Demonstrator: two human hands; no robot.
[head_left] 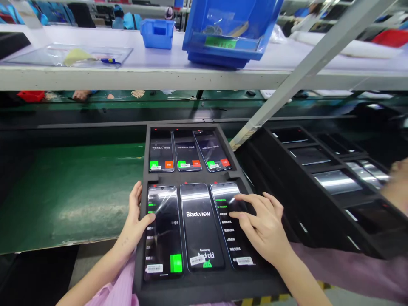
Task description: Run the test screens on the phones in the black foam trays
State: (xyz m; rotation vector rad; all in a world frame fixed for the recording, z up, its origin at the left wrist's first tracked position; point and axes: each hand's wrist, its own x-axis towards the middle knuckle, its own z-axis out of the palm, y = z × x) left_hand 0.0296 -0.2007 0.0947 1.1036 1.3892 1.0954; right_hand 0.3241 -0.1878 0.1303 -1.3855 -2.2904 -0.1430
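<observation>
A black foam tray in front of me holds two rows of smartphones. At its left edge is my left hand, with the thumb stretched onto the screen of the near left phone and the other fingers against the tray's side, partly hidden. That screen shows a blurred list and a green block. The near middle phone displays a "Blackview" logo. Over the near right phone, which shows a text list, my right hand has its fingers apart, fingertips at the screen. Neither hand has lifted a phone.
Far-row phones, including the middle one, show green and red buttons. Another black tray of phones stands right, near a co-worker's blurred hand. A slanted metal post rises beside my tray. Blue bins sit on the shelf.
</observation>
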